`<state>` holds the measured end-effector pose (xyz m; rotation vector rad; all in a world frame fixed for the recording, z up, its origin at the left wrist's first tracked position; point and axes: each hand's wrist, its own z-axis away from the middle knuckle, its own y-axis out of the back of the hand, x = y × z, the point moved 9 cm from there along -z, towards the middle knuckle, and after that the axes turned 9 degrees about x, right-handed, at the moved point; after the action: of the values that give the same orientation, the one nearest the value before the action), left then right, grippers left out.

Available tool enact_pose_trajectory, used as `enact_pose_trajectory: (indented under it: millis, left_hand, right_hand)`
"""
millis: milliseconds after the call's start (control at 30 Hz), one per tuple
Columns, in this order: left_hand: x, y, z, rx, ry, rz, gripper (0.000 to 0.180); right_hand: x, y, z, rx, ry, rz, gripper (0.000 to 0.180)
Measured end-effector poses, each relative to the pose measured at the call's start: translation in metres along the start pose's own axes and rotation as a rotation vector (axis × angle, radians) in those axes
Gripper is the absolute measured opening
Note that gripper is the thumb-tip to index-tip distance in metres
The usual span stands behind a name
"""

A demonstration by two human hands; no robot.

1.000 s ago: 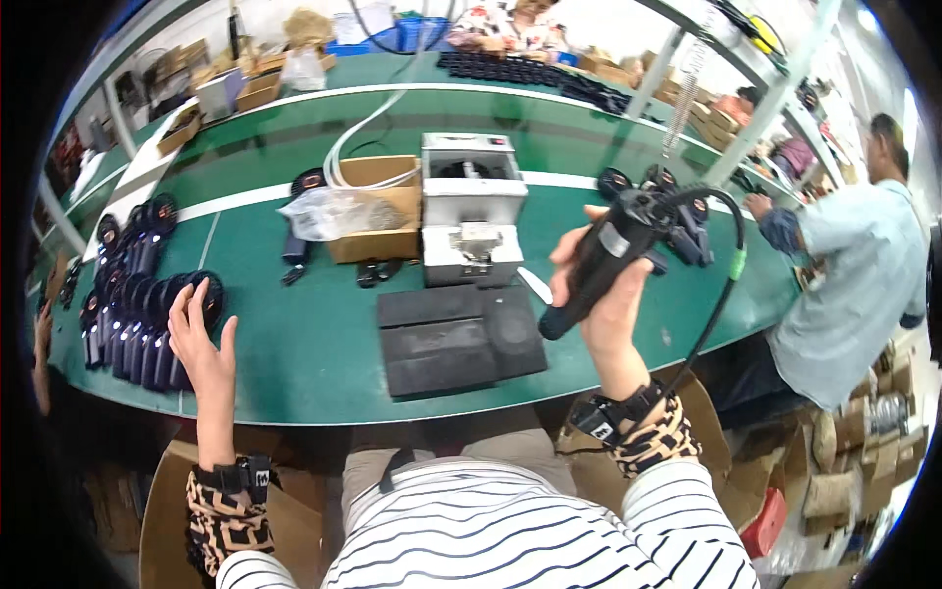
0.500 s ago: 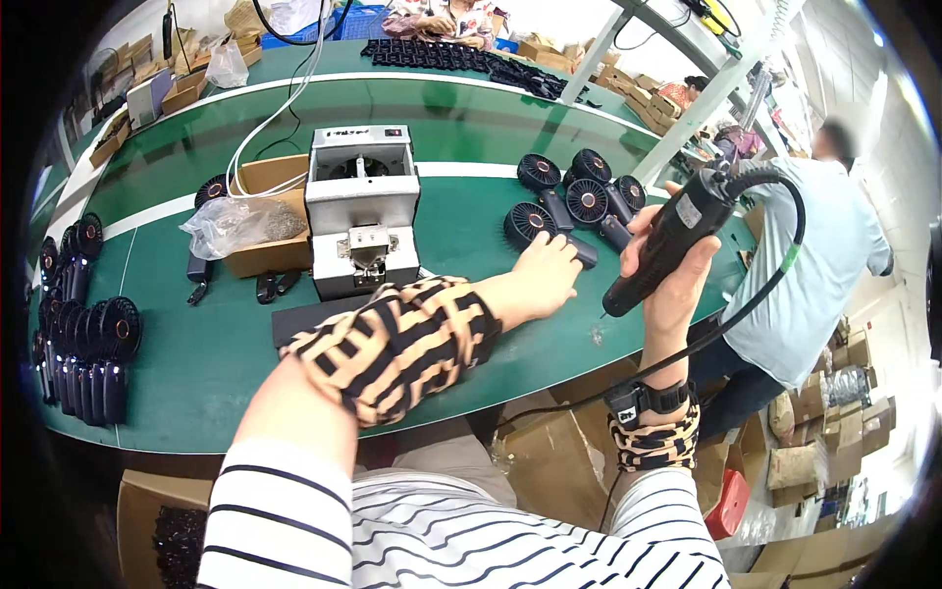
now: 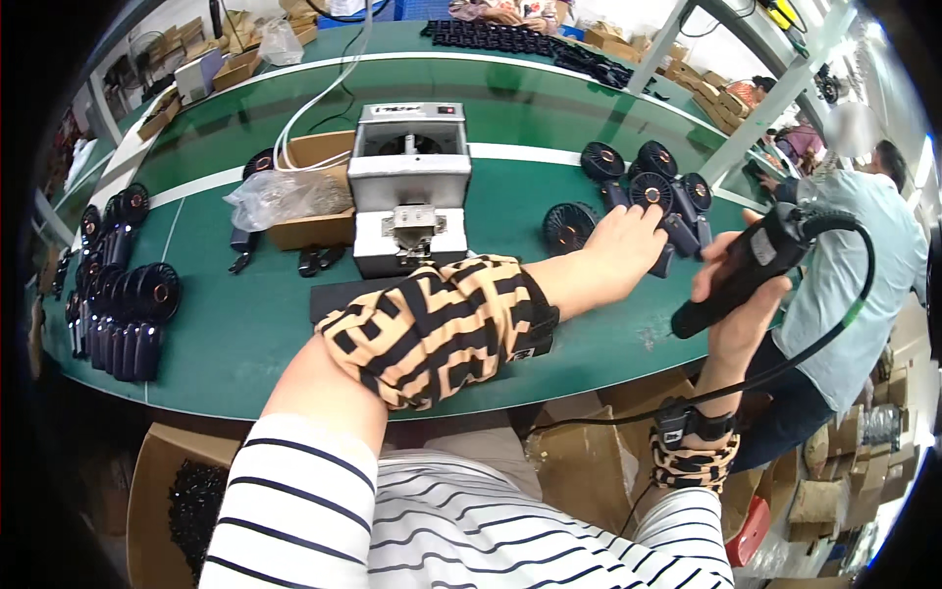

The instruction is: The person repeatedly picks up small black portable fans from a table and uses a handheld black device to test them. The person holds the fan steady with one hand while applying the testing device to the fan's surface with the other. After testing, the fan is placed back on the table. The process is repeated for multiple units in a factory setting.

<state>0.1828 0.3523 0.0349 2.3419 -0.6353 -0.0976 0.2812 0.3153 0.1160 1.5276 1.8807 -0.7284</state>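
In my right hand (image 3: pixel 738 312) is a black electric screwdriver (image 3: pixel 758 263), gripped around its body and tilted with the tip pointing down and left. A black cable loops from its top end down past my wrist. My left hand (image 3: pixel 625 245) reaches over a dark handheld fan (image 3: pixel 569 230) lying on the green bench, hiding much of its handle. The left fingers are stretched apart toward another fan (image 3: pixel 651 192) in a group of several behind it. Whether the fingertips touch a fan is unclear.
A grey-white machine (image 3: pixel 409 182) stands mid-bench, with a cardboard box (image 3: pixel 312 234) and clear plastic bag (image 3: pixel 285 204) on its left. Several fans (image 3: pixel 123 334) stand at far left. A person in light blue (image 3: pixel 852 265) is at right. An open carton (image 3: pixel 162 491) sits below the bench.
The view has shifted, so the bench items sit farther right in the picture. My left hand has moved farther over the fans, its fingers reaching past the near handle. The right hand still grips the screwdriver.
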Motion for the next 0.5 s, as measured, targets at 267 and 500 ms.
enact_pose_trajectory:
  millis: [267,500]
  left_hand:
    - [-0.078,0.182,0.141,0.165,0.879,0.695,0.041]
    - [-0.085,0.235,0.244,0.091,0.924,0.345,0.040]
  right_hand:
    - [-0.022,-0.016,0.002,-0.003,0.024,0.016,0.087]
    - [-0.023,-0.138,0.010,-0.179,-0.011,-0.239,0.089]
